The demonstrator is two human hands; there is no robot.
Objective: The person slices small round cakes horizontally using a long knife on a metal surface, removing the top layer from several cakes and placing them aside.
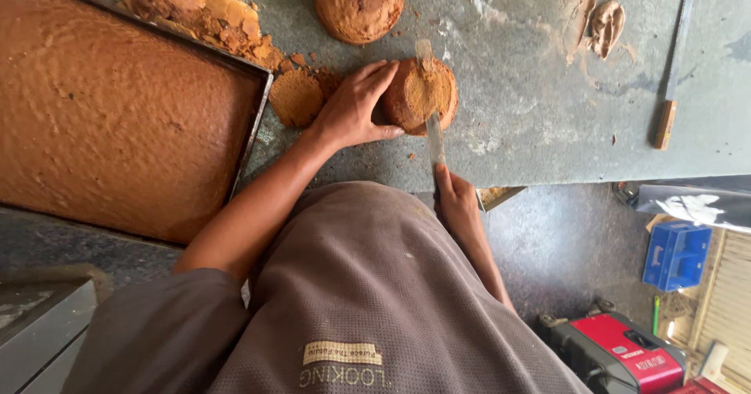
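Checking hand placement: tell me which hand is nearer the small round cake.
Left. The left hand cups the small round cake; the right hand is back at the knife handle.

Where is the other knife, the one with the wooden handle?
The spare knife lies at the counter's far right edge, beyond the round cake, near a smear of brown icing.
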